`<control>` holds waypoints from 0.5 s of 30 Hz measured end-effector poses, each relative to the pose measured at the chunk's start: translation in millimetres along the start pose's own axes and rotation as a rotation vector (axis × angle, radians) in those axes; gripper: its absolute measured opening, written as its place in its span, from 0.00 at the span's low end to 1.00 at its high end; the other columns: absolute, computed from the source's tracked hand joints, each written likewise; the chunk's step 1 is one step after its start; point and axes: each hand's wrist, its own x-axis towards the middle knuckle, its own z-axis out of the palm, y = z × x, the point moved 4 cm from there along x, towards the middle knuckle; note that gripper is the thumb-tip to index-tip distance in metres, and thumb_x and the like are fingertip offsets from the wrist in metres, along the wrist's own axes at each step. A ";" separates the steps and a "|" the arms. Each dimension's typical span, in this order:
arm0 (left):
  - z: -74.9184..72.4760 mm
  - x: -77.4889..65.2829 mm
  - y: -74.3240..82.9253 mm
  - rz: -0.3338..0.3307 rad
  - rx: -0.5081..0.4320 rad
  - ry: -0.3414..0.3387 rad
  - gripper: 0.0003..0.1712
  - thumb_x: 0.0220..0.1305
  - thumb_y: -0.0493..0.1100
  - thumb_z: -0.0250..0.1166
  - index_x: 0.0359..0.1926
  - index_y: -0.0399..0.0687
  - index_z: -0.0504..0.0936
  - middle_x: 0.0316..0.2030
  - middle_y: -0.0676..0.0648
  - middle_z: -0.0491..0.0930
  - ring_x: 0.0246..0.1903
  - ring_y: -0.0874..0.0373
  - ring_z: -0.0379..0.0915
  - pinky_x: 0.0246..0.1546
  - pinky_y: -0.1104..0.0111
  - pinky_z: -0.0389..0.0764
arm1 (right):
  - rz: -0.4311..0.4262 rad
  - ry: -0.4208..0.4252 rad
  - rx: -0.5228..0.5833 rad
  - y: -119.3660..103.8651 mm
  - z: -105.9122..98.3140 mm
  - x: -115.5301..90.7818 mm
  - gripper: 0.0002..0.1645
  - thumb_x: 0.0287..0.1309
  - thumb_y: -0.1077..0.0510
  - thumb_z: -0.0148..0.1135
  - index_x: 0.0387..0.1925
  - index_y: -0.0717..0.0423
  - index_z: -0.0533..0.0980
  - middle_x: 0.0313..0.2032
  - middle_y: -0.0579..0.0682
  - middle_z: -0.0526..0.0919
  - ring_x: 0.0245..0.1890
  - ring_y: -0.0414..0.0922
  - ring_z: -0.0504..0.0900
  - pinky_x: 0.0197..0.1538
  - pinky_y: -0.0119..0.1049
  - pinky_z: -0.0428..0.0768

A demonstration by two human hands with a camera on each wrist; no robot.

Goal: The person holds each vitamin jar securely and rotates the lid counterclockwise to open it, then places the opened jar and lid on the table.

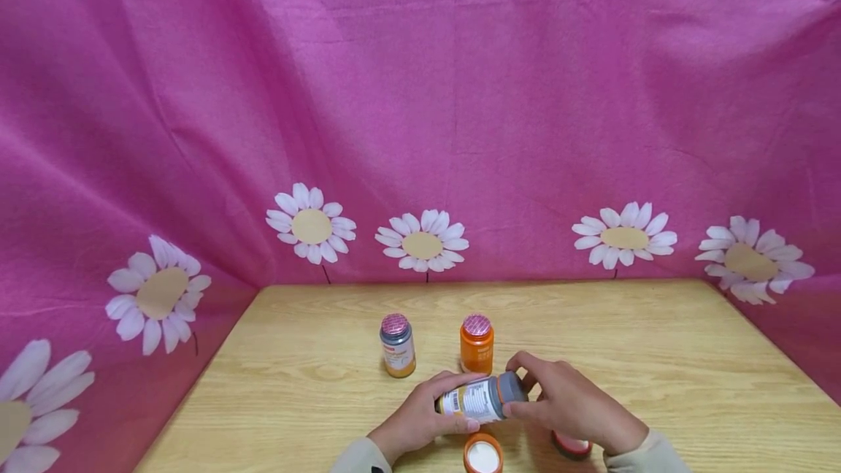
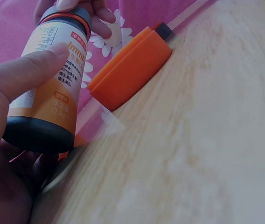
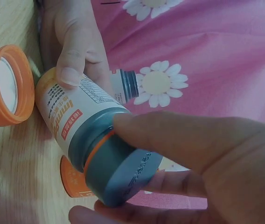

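Observation:
A grey supplement bottle (image 1: pixel 469 401) with a white and orange label lies tilted above the table, its capped end towards the right. My left hand (image 1: pixel 415 418) grips its body, the thumb across the label in the left wrist view. At the other end, my right hand (image 1: pixel 568 401) holds the grey cap (image 3: pixel 123 170) between thumb and fingers. The cap is on the bottle's neck, with an orange ring showing at its lower edge. Below the bottle, an orange cap (image 1: pixel 482 453) lies with its white inner side up.
Behind the hands stand a grey bottle (image 1: pixel 397 347) and an orange bottle (image 1: pixel 476 345), both uncapped with pink foil seals on top. A dark cap with a red rim (image 1: pixel 571 446) lies partly under my right hand. A pink cloth (image 1: pixel 499 115) with daisies hangs around the wooden table (image 1: pixel 296 385).

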 end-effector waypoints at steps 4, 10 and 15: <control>-0.2 -0.4 0.4 0.001 -0.027 -0.003 0.33 0.49 0.54 0.68 0.58 0.71 0.69 0.47 0.58 0.72 0.42 0.58 0.67 0.39 0.68 0.69 | -0.029 0.002 0.024 -2.1 -0.9 -0.7 0.22 0.45 0.46 0.67 0.41 0.42 0.69 0.29 0.40 0.79 0.27 0.34 0.74 0.29 0.30 0.70; -0.3 -1.3 -1.5 0.004 -0.054 0.004 0.33 0.50 0.52 0.68 0.59 0.69 0.69 0.47 0.57 0.73 0.41 0.58 0.68 0.39 0.68 0.70 | -0.030 -0.005 0.076 -3.1 -1.6 -0.4 0.24 0.43 0.54 0.69 0.42 0.45 0.68 0.31 0.43 0.78 0.25 0.36 0.76 0.28 0.30 0.73; -1.3 -1.5 -2.4 0.000 -0.093 0.019 0.32 0.50 0.50 0.68 0.58 0.69 0.69 0.49 0.56 0.73 0.41 0.56 0.68 0.39 0.67 0.70 | -0.050 0.018 0.084 -4.4 -3.9 -0.8 0.25 0.42 0.59 0.69 0.43 0.47 0.67 0.32 0.45 0.78 0.26 0.36 0.77 0.29 0.31 0.73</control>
